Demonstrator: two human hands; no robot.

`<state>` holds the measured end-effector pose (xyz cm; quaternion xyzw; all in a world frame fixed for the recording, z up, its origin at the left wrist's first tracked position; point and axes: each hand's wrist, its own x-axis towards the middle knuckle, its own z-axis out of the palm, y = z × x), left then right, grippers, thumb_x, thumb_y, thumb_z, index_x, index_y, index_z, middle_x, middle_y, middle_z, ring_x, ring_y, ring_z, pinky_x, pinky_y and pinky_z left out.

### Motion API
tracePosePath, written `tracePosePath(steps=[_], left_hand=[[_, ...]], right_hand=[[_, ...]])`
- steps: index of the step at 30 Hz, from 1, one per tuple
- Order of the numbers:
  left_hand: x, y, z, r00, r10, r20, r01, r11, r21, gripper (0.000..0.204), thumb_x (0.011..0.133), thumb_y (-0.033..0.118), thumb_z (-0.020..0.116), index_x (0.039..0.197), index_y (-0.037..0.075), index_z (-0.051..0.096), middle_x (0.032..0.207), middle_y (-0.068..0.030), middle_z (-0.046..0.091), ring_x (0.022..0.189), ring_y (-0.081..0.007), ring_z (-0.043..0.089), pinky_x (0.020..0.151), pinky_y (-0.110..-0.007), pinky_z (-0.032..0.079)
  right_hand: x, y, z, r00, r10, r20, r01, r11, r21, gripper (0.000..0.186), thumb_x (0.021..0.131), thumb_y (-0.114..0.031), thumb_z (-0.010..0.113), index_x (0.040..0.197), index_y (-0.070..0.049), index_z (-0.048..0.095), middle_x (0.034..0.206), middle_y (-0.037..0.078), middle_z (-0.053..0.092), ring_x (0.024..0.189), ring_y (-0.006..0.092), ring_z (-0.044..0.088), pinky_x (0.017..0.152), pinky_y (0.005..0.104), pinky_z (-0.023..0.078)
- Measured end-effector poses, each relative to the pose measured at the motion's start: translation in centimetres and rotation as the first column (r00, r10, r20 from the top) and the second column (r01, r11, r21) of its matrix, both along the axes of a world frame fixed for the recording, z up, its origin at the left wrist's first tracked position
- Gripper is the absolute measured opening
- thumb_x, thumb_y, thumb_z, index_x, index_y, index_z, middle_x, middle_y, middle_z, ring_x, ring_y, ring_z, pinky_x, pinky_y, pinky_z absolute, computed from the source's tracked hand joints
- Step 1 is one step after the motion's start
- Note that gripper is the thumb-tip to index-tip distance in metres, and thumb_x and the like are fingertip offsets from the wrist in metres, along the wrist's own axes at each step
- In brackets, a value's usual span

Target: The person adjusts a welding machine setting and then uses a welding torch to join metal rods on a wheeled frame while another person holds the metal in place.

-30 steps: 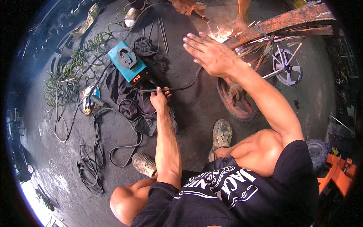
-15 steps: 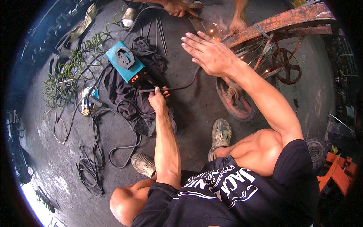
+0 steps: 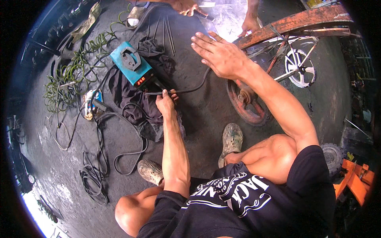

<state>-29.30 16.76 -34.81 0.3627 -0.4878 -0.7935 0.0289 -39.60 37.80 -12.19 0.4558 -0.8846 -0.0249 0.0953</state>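
My left hand [image 3: 166, 104] is closed round a black cable [image 3: 192, 90] at the front of a blue welding machine [image 3: 124, 67] with a lit red display. Farther right, my right hand [image 3: 224, 59] is raised flat with its fingers stretched out and holds nothing. It lies between me and a white glare at the end of a rusty orange metal frame [image 3: 293, 25]. At that glare another person's hand [image 3: 184, 5] grips a dark handled tool [image 3: 204, 16], while the person's other hand [image 3: 250, 24] rests by the frame's end. The working spot itself is partly hidden.
Dark cloth [image 3: 119, 93] lies under the machine. Green coiled hose [image 3: 59, 87], a torn packet [image 3: 92, 105] and looped black cables [image 3: 93, 184] spread over the floor at left. Thin rods [image 3: 169, 35] lie beyond the machine. Two wheels, a near one [image 3: 242, 101] and a spoked one [image 3: 300, 68], stand under the frame.
The small orange sparks by the frame's end have given way to a strong white glare that lights the floor and spoked wheel. My hands have hardly moved.
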Motion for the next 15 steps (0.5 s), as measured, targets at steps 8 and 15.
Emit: tracePosePath(steps=[8, 15], left_hand=[[-0.02, 0.42, 0.42, 1.0, 0.021, 0.004, -0.021, 0.999, 0.039, 0.023, 0.105, 0.017, 0.047, 0.101, -0.005, 0.05, 0.088, -0.017, 0.069, 0.059, -0.0163, 0.061, 0.054, -0.03, 0.055], [-0.02, 0.03, 0.38, 0.999, 0.024, 0.039, -0.026, 0.998, 0.06, 0.022, 0.104, 0.017, 0.048, 0.103, -0.005, 0.052, 0.09, -0.0167, 0.068, 0.065, -0.0189, 0.063, 0.055, -0.031, 0.052]], right_hand=[[0.0, 0.23, 0.33, 1.0, -0.006, -0.006, 0.006, 1.0, 0.013, 0.051, 0.096, -0.02, 0.055, 0.143, -0.002, 0.047, 0.153, 0.013, 0.044, 0.147, 0.0263, 0.033, 0.123, 0.0439, 0.024], [-0.07, -0.28, -0.28, 1.0, -0.01, 0.001, 0.01, 1.0, 0.009, 0.051, 0.096, -0.02, 0.056, 0.144, -0.002, 0.047, 0.153, 0.013, 0.043, 0.147, 0.0264, 0.033, 0.123, 0.0449, 0.023]])
